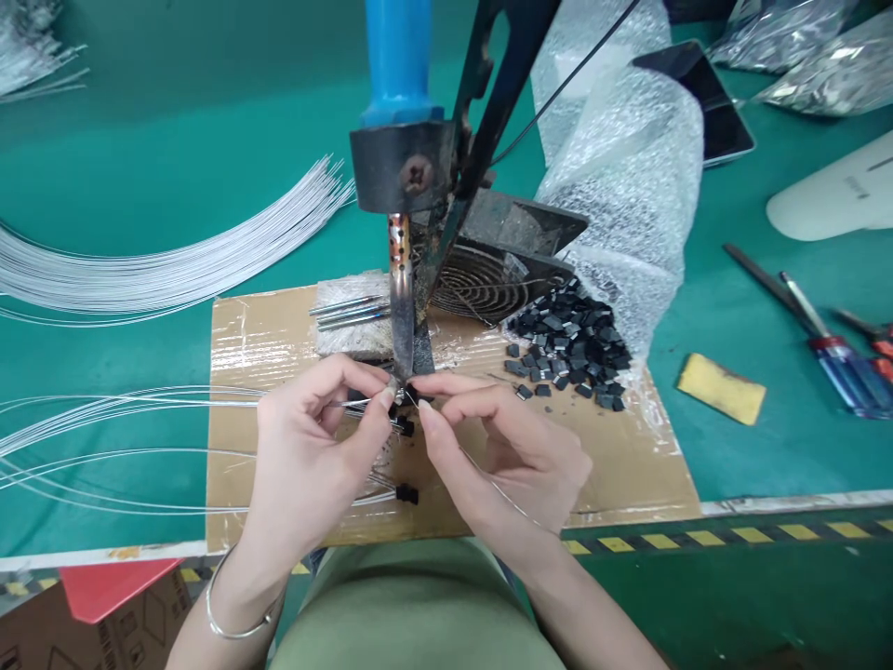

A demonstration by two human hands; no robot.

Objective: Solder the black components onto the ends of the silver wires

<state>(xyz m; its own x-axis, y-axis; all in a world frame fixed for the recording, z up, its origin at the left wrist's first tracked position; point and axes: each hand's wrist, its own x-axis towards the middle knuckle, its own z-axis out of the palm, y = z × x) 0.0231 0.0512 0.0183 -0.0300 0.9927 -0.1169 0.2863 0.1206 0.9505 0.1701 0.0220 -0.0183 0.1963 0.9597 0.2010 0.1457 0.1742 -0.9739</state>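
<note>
Under the tip of a blue-handled soldering iron [403, 316], both hands meet over a cardboard sheet [265, 335]. My left hand [325, 447] pinches the end of a thin white wire [230, 403] between thumb and forefinger. From the right, my right hand [495, 447] is closed around a thin strand of solder [513, 503], which runs back across the palm. A small dark piece [411, 393] sits between the fingertips, partly hidden by them. Wires with black ends [406, 494] lie below and beside my left hand.
Black pieces [579, 344] are heaped at the right beside a fan [481, 279]. A white wire bundle [174, 274] lies left. A yellow sponge [722, 387], screwdriver [847, 372] and bubble wrap [628, 186] are at the right. The iron's black stand [481, 121] rises centrally.
</note>
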